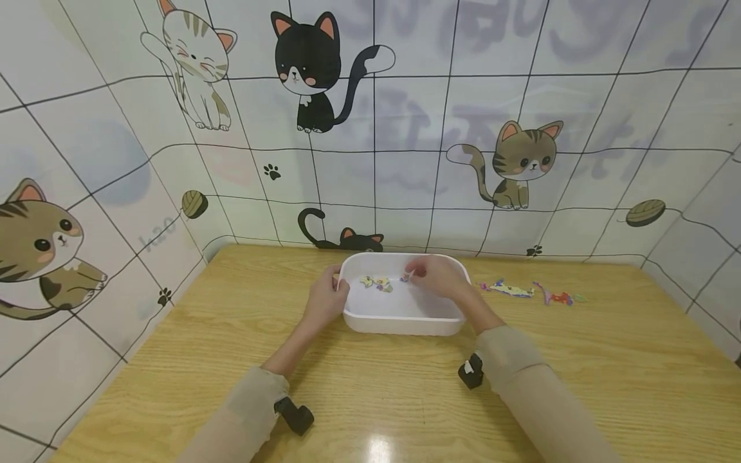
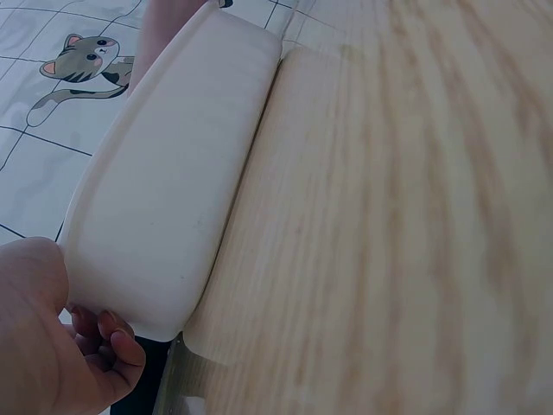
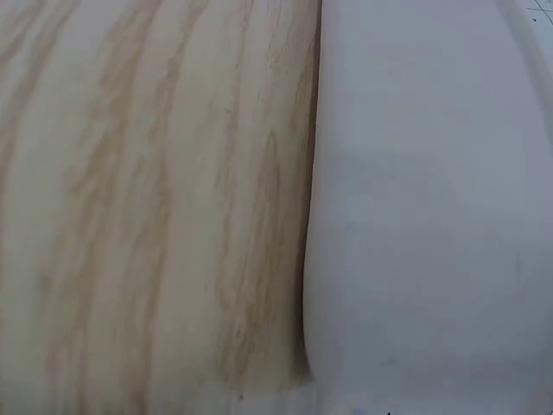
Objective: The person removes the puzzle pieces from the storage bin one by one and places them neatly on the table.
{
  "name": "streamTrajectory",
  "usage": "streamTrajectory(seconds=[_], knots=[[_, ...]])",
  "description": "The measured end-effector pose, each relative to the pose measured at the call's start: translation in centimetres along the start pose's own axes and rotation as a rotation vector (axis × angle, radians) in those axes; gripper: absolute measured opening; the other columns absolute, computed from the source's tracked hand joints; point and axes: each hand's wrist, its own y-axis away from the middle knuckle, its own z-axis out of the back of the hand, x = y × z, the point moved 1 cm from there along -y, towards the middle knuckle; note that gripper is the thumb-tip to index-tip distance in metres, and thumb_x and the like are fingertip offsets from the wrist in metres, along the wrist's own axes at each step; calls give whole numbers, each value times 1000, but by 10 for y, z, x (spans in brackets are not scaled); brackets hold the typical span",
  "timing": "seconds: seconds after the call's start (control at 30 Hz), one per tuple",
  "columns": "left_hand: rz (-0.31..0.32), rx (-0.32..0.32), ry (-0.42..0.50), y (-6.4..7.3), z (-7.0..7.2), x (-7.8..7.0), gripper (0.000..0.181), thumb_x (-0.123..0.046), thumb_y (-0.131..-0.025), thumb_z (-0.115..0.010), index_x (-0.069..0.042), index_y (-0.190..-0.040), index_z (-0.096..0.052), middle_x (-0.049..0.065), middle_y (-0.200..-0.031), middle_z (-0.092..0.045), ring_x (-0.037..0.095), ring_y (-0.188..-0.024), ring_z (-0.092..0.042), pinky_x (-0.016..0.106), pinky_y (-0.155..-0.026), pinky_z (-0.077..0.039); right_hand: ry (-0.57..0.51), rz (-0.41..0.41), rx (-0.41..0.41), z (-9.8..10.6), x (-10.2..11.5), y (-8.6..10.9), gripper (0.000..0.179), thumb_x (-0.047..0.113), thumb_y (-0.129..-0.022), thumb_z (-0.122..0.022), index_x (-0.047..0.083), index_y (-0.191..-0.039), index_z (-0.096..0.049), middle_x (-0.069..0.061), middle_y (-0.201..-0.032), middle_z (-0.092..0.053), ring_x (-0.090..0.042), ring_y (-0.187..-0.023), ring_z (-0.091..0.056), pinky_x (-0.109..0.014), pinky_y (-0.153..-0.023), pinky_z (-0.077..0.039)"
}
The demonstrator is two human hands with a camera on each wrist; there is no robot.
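A white rectangular plastic tray point(image 1: 405, 326) stands on the table near the wall. My left hand point(image 1: 326, 297) grips its left end, thumb at the rim; in the left wrist view that hand point(image 2: 52, 333) has its fingers curled below the tray's rim. Reaching over the right side, my right hand point(image 1: 438, 276) pinches a small colourful piece point(image 1: 404, 278) inside the tray, its exact kind too small to tell. More small yellow and multicoloured pieces point(image 1: 382, 285) lie on the tray floor to its left. The right wrist view shows only the tray's outer wall point(image 3: 423, 216) and wood.
Right of the tray, a long yellow and blue piece point(image 1: 512, 290) and a pink and red piece point(image 1: 560, 298) lie on the wooden table point(image 1: 370, 386). Behind rises a wall covering point(image 1: 405, 180) with printed cats and grid lines.
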Motion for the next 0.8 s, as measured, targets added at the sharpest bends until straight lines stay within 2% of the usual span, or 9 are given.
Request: streamTrajectory(seconds=[0.17,0.3,0.43,0.57,0.7,0.8], knots=[[4,3,0,1,1,0,40,-4,-94,-51,8,-133,-56,3,-70,-45,15,-61,-42,27,-54,-37,107,17,64,-4,3,-6,21,-4,-92,-61,1,-109,-74,-13,-96,-69,-24,-84,-60,-37,-79,-51],[7,5,-3,1,1,-1,41,-4,-94,-52,7,-133,-56,4,-71,-46,16,-62,-42,27,-54,-37,127,17,87,-7,4,-8,19,-4,-92,-63,1,-106,-75,-14,-98,-70,-24,-86,-61,-38,-81,-51],[8,4,-8,0,-1,0,41,-5,-94,-52,8,-133,-56,4,-72,-46,16,-62,-42,27,-54,-36,110,-1,89,-9,4,-8,11,-2,-90,-67,-1,-98,-75,-12,-91,-69,-23,-83,-60,-38,-80,-51],[19,6,-3,-1,-2,2,41,-5,-94,-52,7,-134,-56,4,-71,-45,16,-63,-42,27,-54,-36,71,-55,89,-10,4,-5,2,4,-89,-72,2,-88,-73,-7,-84,-66,-20,-80,-58,-36,-78,-50],[23,4,-3,-1,-1,2,41,-5,-94,-53,6,-134,-56,3,-71,-45,16,-62,-41,27,-54,-36,28,-89,90,-11,4,-3,8,9,-88,-76,5,-86,-70,-5,-84,-66,-19,-79,-57,-36,-78,-50],[17,1,-6,0,0,1,41,-5,-94,-52,7,-133,-57,4,-71,-45,16,-62,-42,27,-53,-36,-3,-84,77,-11,4,-3,10,8,-87,-78,4,-86,-69,-5,-84,-66,-18,-79,-58,-35,-79,-51]])
